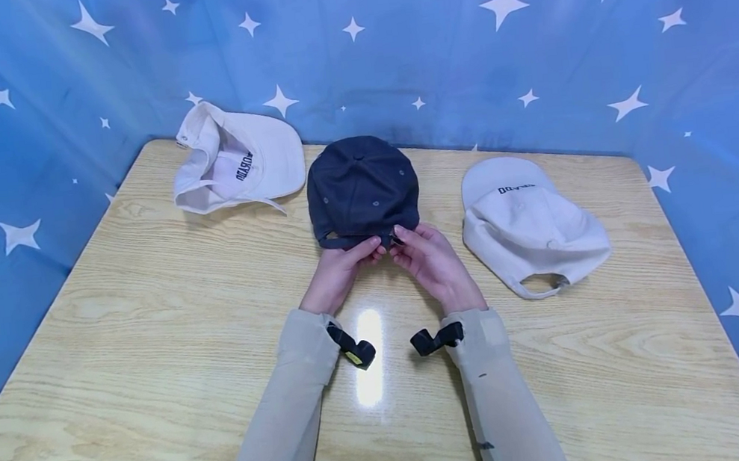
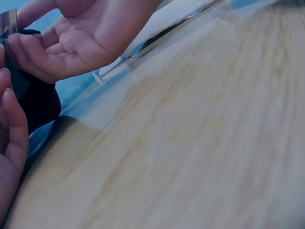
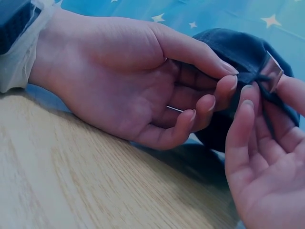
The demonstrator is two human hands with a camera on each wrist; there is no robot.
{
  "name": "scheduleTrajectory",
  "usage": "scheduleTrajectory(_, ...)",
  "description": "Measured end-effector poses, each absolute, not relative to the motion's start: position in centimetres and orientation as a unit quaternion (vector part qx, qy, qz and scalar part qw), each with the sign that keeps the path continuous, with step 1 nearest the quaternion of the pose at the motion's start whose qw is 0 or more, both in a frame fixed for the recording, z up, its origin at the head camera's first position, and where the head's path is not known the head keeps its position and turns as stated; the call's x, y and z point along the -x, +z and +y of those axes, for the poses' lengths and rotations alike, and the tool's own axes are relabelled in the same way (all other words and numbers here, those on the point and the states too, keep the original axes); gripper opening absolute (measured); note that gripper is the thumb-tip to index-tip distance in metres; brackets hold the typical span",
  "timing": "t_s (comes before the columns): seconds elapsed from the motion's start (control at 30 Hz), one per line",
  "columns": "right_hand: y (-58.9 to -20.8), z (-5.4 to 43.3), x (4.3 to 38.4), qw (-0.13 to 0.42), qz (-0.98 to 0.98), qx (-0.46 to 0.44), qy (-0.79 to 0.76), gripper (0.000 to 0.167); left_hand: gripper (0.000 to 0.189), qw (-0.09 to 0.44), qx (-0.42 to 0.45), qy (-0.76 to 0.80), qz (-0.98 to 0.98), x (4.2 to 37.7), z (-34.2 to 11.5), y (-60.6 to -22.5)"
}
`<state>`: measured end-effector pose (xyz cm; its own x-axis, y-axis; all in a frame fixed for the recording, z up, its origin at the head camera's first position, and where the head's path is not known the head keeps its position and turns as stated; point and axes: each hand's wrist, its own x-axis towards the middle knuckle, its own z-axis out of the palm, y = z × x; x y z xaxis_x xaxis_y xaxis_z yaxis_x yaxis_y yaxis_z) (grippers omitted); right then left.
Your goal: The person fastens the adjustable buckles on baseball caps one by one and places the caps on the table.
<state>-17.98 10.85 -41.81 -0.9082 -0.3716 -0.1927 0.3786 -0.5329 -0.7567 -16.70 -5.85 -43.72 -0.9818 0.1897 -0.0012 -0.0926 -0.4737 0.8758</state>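
Navy cap [image 1: 361, 186] is held, upper centre of head frame | back strap [image 1: 341, 242] is pinched by left grip [image 1: 337, 275] and right grip [image 1: 434, 263], from opposite sides | presumably so metal buckle [image 3: 273, 72] is steadied within reach

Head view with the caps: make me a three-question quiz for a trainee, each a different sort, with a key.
1. Open question: Which part of the dark cap do the left hand and right hand both grip?
2. True or false: The white cap at the left shows its inside to the head camera.
3. Fill in: In the head view, the dark cap appears ____ that white cap and the white cap at the right.

Key:
1. The back strap.
2. True.
3. Between.
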Motion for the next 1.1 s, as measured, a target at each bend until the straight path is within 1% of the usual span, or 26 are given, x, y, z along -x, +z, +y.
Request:
scheduleTrajectory(0.77,-41.63,10.94,17.96,0.224,0.445,0.000,-0.867,0.005,0.018,0.085,-0.046,0.856,0.508,16.73,-5.93,-43.69)
scheduleTrajectory(1.1,-41.62,10.86,17.94,0.221,0.453,-0.009,-0.864,0.005,0.017,0.085,-0.047,0.853,0.513,16.77,-5.92,-43.64)
